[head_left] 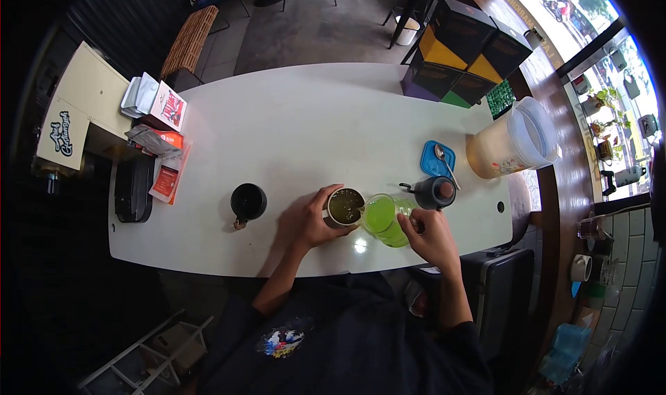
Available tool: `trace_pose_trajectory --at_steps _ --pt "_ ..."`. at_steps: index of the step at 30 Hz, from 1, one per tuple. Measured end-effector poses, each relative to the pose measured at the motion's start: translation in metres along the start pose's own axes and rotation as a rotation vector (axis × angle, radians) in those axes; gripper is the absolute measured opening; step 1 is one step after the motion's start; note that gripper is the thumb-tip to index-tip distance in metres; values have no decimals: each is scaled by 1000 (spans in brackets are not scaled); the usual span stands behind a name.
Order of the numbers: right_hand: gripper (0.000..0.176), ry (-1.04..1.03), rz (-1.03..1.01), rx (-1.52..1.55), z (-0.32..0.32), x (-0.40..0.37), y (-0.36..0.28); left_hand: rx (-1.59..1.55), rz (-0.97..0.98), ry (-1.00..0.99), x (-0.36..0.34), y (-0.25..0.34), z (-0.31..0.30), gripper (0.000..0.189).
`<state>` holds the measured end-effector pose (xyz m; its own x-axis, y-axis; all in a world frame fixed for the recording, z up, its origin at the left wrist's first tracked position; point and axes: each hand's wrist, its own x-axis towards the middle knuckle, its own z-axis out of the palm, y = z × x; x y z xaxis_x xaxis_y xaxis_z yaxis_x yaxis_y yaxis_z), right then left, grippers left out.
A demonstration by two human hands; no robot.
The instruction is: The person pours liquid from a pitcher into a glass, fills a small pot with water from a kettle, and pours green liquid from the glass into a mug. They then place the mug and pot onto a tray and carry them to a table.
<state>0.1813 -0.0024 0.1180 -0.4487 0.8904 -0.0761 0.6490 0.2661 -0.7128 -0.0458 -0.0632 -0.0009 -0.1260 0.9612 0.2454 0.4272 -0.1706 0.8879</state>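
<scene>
My left hand (pixel 320 223) is wrapped round a cup (pixel 345 223) whose inside shows dark greenish liquid with small bubbles. My right hand (pixel 431 237) grips the handle of a clear jug (pixel 388 219) of bright green liquid. The jug is tilted, its lip at the cup's right rim, where a thin stream seems to run into the cup. Just beyond the right hand stands a dark grey kettle-like pot (pixel 435 192) with a brown knob. A black mug (pixel 248 202) sits on the table to the left, apart from both hands.
On the white table (pixel 291 131), a spoon (pixel 444 160) lies on a blue lid (pixel 433 160). A large clear plastic pitcher (pixel 510 142) holds pale liquid at right. Black boxes (pixel 461 38) are stacked at the back right. Napkins and packets (pixel 166 162) stand at the left edge.
</scene>
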Motion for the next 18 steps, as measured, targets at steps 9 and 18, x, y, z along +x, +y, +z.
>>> trace_pose_trajectory --at_steps 9,18 --pt "45 -12 55 50 7 -5 5 3 -23 -10 -1 0 0 77" --pt "46 23 100 151 24 -12 32 39 -70 -41 3 16 -7 78"
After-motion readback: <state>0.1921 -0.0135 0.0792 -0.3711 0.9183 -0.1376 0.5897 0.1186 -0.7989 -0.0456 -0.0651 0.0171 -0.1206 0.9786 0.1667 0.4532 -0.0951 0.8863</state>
